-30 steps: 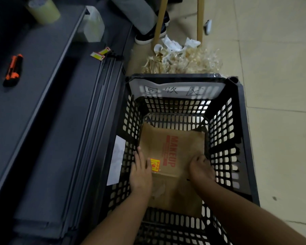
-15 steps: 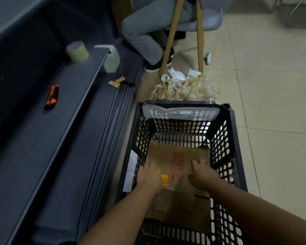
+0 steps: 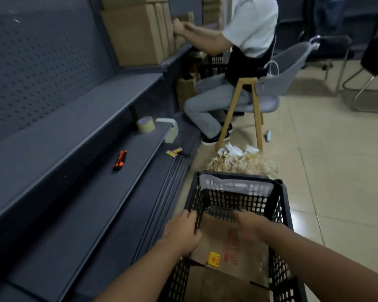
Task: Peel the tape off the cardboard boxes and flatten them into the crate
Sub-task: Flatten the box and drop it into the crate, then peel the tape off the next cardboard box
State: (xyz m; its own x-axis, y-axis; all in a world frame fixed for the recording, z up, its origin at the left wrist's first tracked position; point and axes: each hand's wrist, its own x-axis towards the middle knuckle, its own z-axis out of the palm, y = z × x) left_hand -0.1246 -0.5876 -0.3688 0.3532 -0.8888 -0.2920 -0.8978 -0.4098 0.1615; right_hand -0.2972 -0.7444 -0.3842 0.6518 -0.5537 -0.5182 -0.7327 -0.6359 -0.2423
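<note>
Tiled floor, flattened box [image 3: 225,258] lying in crate [image 3: 280,205], both hands [image 3: 181,232] [image 3: 248,227] loose-fingered, holding nothing; next: fetch another box.

Under my arms sits a black perforated plastic crate [image 3: 282,205] holding matt brown cardboard [image 3: 216,277], on glossy beige floor tiles [image 3: 340,182], beside matt grey metal shelving [image 3: 85,149].
</note>
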